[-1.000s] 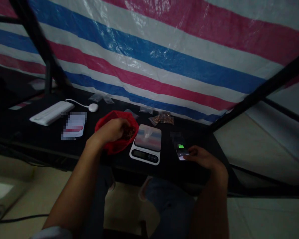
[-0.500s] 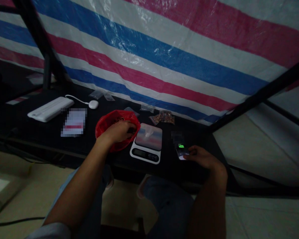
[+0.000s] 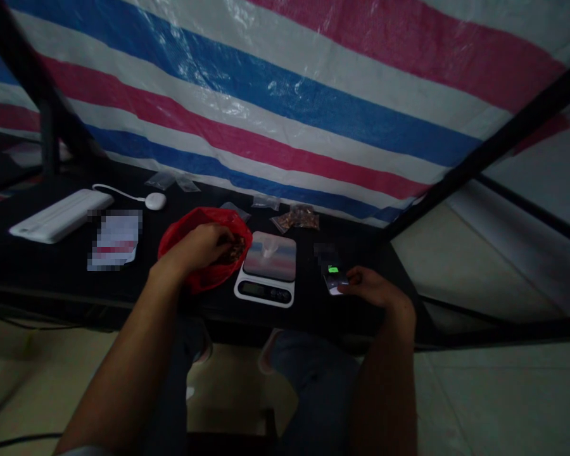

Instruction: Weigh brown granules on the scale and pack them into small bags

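Left hand [image 3: 202, 244] reached into a crumpled red bag [image 3: 213, 278] on the bench [image 3: 310, 297], fingertips hidden, grip impossible to tell, brown pieces [image 3: 237, 250] inside looked dim, right hand [image 3: 375, 288] touched a part-pixelated phone [image 3: 334, 282], its grip unclear.

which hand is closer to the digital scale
Left. The left hand reaches into the red plastic bag immediately left of the digital scale. The right hand is farther off, across a wider gap to the scale's right, at the small dark device.
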`<state>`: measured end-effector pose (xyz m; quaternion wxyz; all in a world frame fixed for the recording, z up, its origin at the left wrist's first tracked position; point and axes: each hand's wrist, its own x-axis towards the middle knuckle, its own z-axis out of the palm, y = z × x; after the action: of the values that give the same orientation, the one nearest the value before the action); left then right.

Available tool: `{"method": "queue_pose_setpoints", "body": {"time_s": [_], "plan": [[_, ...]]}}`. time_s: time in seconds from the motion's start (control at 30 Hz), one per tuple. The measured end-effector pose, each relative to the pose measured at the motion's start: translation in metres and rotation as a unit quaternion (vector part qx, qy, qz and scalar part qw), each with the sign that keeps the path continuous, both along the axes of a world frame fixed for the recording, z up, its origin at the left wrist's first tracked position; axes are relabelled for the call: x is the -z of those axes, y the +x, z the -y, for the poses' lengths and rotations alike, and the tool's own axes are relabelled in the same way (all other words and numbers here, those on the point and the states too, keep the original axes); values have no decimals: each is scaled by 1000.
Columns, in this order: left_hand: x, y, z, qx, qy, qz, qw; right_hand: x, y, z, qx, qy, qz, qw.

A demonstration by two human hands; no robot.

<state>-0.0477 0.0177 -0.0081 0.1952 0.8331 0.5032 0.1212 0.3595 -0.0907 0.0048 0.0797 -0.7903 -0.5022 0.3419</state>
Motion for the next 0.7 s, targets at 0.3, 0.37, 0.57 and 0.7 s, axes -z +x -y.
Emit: {"method": "queue_pose_setpoints", "body": {"time_s": [0.3,0.37,0.57,0.7], "plan": [[-3,-5,2,-17,-29,65,997,-5,-4,3,1,8,3,1000],[-5,-5,2,-16,-29,86,996,-2,-2,2,-5,11,-3,1000],[-21,9,11,19,18,175,984,3,2,1,-4,15,-12,1000],[-32,37,18,70,59,221,971,2,0,1,-2,16,-21,1000]]}}
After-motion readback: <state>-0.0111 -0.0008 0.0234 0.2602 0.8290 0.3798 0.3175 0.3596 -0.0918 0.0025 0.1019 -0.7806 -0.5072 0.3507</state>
